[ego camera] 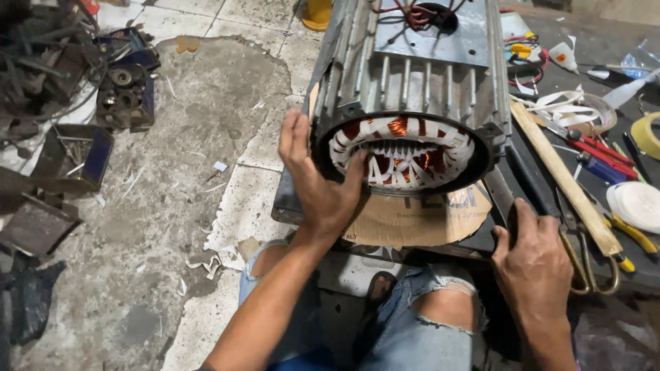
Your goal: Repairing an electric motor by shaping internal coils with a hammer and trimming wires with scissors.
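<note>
A large grey finned motor housing [412, 75] lies on its side on a low workbench, its open end facing me. Inside it I see copper windings [402, 154] bound with white tape. My left hand [320, 182] rests on the left rim of the opening, thumb reaching in to the windings. My right hand [533, 257] lies on the dark bench edge at the lower right, fingers bent over the edge, holding no tool. A piece of brown cardboard [412, 220] lies under the housing's front.
To the right lie a wooden stick [560, 175], scissors [584, 264], pliers with yellow handles [636, 237], red-handled tools [605, 154], rolls of white tape [636, 203] and yellow tape [648, 134]. Scrap metal parts [62, 82] lie on the cracked floor at left.
</note>
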